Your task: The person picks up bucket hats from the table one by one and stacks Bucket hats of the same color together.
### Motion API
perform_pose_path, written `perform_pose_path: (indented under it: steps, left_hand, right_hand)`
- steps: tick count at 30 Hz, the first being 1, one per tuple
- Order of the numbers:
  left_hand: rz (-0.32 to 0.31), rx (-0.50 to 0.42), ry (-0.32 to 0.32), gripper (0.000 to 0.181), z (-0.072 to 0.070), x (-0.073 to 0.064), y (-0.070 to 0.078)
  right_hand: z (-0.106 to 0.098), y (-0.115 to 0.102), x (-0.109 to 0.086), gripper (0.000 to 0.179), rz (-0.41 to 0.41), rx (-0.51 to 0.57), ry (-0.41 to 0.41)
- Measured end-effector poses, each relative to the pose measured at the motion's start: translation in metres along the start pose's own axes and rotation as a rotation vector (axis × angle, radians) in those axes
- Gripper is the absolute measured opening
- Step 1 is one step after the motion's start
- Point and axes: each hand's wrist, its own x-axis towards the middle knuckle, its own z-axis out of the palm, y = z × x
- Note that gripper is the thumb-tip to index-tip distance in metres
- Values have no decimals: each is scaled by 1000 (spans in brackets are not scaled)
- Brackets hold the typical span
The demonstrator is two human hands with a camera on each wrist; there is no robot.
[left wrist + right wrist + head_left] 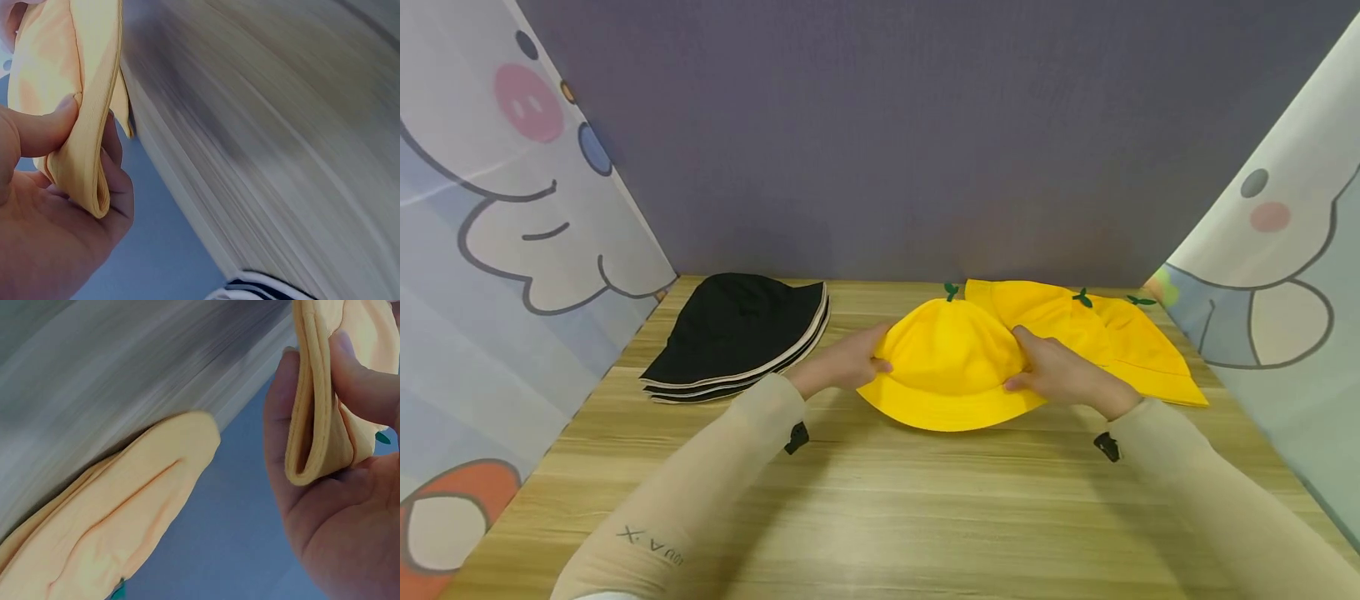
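A yellow bucket hat with a green sprout on its crown is held between both hands, above the middle of the table. My left hand pinches its left side, thumb on the outside and fingers behind the folded brim, as the left wrist view shows. On the opposite side my right hand grips the brim the same way, thumb in front; the right wrist view shows the brim doubled over in the palm. Beside the right hand lie more yellow bucket hats, overlapping one another, with green sprouts.
A stack of black bucket hats with pale-edged brims sits at the back left of the wooden table. A grey panel rises behind the table. Cartoon-printed curtains hang on both sides.
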Motion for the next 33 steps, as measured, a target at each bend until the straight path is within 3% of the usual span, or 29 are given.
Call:
perform_pose_path:
  steps: [7, 11, 17, 23, 29, 33]
  left_hand:
    - [-37, -13, -12, 46, -13, -20, -17]
    - [-51, 28, -1, 40, -15, -25, -27]
    - [-60, 36, 11, 50, -13, -31, -36]
    - [-111, 3, 11, 46, -3, -28, -47]
    - [-158, 143, 29, 53, 10, -26, -44]
    - [-173, 270, 48, 58, 13, -26, -36]
  right_hand:
    - [11, -16, 19, 63, -12, 1, -39]
    - [17, -21, 28, 71, -21, 17, -60]
    - [29, -20, 41, 76, -28, 66, -103]
    - [41, -13, 50, 78, -31, 103, -116]
    - [53, -15, 51, 77, 43, 53, -127]
    - [56, -22, 47, 75, 87, -96, -100]
